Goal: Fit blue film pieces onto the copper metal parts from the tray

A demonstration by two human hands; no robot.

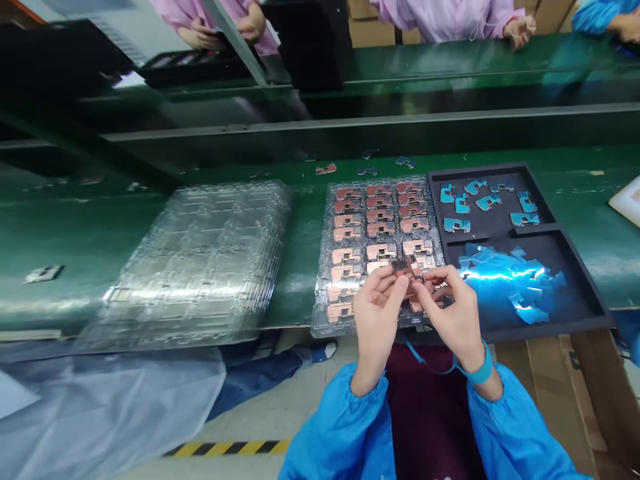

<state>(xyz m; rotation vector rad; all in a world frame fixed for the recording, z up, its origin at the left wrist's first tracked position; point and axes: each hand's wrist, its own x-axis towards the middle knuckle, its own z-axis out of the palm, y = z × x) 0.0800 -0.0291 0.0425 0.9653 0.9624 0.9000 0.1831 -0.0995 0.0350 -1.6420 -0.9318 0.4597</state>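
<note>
Between my two hands is a small copper-coloured metal plate [411, 269], pinched by the fingertips of both. My left hand [379, 303] grips its left side, thumb on top. My right hand [450, 307] closes on its right side and wears a blue wrist strap [480, 365]. Right beneath them lies a clear plastic tray [321, 313] with rows of similar copper-coloured parts [346, 255]. Beside my right hand is a black divided tray [575, 267]. Its upper compartment holds several blue-topped parts [457, 225]; a heap of blue film pieces [520, 280] fills part of the lower one.
A stack of clear plastic trays [195, 260] stands at the left on the green bench [50, 233]. Loose parts [326, 169] lie behind the filled tray, and another part [44, 273] is far left. Co-workers in pink sleeves [440, 20] work across the bench.
</note>
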